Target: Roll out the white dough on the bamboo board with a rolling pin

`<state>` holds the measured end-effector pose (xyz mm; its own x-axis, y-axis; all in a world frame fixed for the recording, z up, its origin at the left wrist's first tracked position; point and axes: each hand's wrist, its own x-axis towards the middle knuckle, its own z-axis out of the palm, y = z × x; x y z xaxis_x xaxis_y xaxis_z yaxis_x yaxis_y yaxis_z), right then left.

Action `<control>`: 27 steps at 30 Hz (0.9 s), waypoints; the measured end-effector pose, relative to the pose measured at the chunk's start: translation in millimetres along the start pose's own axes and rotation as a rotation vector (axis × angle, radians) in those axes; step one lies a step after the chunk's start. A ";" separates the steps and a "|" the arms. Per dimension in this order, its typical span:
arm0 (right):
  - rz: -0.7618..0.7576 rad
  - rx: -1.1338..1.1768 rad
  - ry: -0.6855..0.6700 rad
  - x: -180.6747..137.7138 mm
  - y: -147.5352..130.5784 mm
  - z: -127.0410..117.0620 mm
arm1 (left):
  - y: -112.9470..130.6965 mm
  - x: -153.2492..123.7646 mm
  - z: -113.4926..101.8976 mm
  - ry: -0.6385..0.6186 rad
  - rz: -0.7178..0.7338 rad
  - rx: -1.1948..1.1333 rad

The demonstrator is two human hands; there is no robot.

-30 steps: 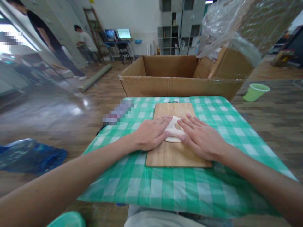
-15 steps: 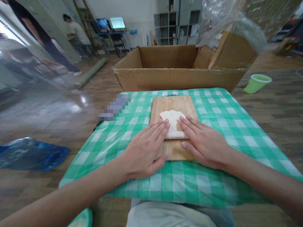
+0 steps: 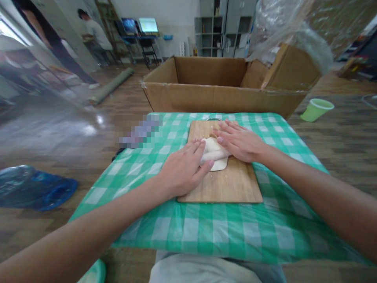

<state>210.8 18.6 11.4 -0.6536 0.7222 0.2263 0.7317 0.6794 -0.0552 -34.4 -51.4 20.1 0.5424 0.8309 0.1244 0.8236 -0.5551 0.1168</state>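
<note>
A pale piece of dough [image 3: 214, 155], partly rolled into a log, lies on a wooden cutting board [image 3: 232, 184] set on a green checked tablecloth [image 3: 206, 228]. My left hand [image 3: 184, 169] rests flat on the board's left side, fingers stretched out, fingertips touching the dough's left end. My right hand [image 3: 240, 141] lies flat over the dough's far right part, fingers extended toward the left. Neither hand grips anything; both press on the dough.
A large open cardboard box [image 3: 218, 94] stands just behind the table. A green bucket [image 3: 316, 109] lies on the wooden floor at right, blue plastic [image 3: 35, 188] at left. Clear plastic sheeting [image 3: 291, 27] hangs at upper right. Two people stand far back left.
The dough went from a flat sheet to a partly rolled log. My right hand slid forward over it, and my left hand moved up to its left end.
</note>
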 end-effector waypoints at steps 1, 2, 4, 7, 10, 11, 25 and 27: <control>-0.009 0.011 -0.007 -3.4 -1.4 0.7 | 1.4 -1.4 -0.3 0.012 0.011 0.007; -0.009 0.021 -0.012 -8.1 -3.6 1.2 | 3.0 -3.4 -0.5 0.025 0.024 0.013; 0.022 0.036 -0.017 -19.5 -9.8 0.9 | 5.8 -8.2 -0.1 0.035 0.055 0.021; 0.086 0.043 -0.017 -34.4 -20.6 -2.2 | 7.7 -15.9 1.7 0.035 0.113 0.026; 0.112 0.036 -0.031 -42.3 -29.6 -6.6 | 6.9 -21.8 2.6 0.043 0.160 0.030; 0.116 0.032 -0.036 -44.0 -32.0 -7.8 | 6.6 -23.4 2.4 0.040 0.175 0.030; 0.092 -0.073 -0.011 -84.3 -66.0 -10.3 | -6.9 -33.0 4.5 0.031 0.332 -0.064; 0.093 -0.084 -0.012 -77.0 -62.4 -12.4 | -15.3 -17.3 5.1 0.014 0.310 -0.075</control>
<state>217.9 -80.9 9.5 -0.5839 0.7836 0.2122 0.8027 0.5963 0.0066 -55.5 -57.1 11.1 0.7631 0.6211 0.1787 0.6044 -0.7837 0.1430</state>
